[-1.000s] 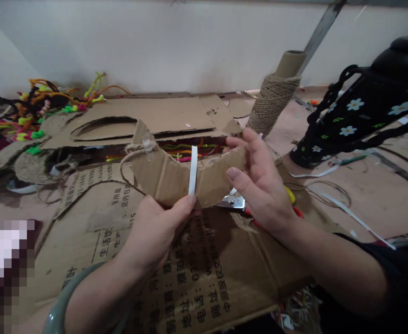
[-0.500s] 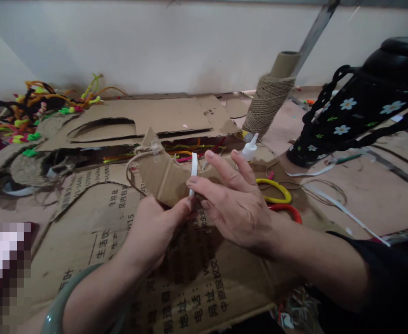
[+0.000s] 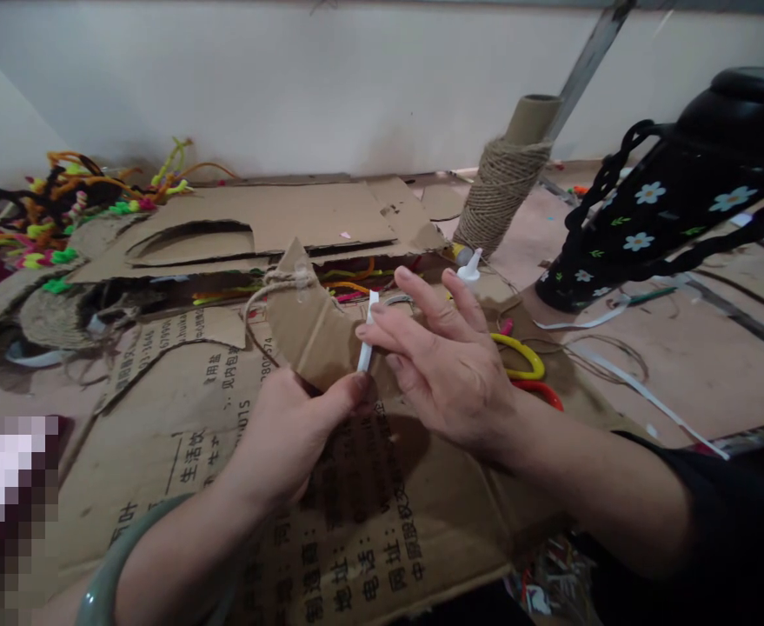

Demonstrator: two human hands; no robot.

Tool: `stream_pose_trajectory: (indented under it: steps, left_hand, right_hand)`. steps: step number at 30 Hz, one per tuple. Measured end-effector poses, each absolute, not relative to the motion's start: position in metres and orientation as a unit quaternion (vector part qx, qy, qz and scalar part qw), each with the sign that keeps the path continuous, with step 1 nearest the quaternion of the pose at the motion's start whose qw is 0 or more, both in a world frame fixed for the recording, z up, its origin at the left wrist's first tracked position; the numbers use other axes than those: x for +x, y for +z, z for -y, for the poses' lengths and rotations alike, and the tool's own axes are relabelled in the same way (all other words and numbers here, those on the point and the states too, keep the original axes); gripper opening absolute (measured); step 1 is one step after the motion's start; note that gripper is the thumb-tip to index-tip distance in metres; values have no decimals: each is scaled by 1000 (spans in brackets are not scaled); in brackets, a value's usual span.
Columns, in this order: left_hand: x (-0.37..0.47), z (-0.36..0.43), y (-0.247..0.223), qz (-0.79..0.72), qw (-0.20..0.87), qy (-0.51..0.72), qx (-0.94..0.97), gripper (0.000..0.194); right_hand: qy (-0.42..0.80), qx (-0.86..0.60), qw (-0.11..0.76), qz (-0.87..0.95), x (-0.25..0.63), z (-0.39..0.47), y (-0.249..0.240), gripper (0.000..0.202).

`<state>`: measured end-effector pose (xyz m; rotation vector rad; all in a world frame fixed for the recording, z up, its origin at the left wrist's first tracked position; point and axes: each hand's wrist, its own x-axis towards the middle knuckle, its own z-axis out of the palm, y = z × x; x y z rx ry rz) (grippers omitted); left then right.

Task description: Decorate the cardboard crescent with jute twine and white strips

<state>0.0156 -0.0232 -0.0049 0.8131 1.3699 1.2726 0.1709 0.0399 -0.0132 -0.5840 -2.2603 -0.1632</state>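
The cardboard piece [image 3: 313, 335] looks matt, the strip [image 3: 373, 306] smooth, the twine [image 3: 507, 193] rough and fibrous, the bangle [image 3: 109, 558] glossy.

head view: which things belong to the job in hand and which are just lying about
Job, apparently: cardboard piece in the left hand; white strip touched by the right hand; tied-on twine; perhaps twine roll

Lying about, probably: flowered bottle; fuzzy coloured stems

Rounded grey-grn L bangle [image 3: 105, 563], blk R sleeve [image 3: 730, 526]
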Motion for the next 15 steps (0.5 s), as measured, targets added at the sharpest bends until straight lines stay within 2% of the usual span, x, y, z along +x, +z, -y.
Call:
stream_pose_trajectory:
  steps: [5, 15]
  left_hand:
    - [16, 23, -5, -550, 541, 524, 361, 16]
    - [17, 23, 1, -536, 550, 541, 344, 30]
  right_hand:
    - [-58, -227, 388, 891, 171, -41, -13, 41]
    - [-62, -216, 388, 894, 172, -39, -12, 39]
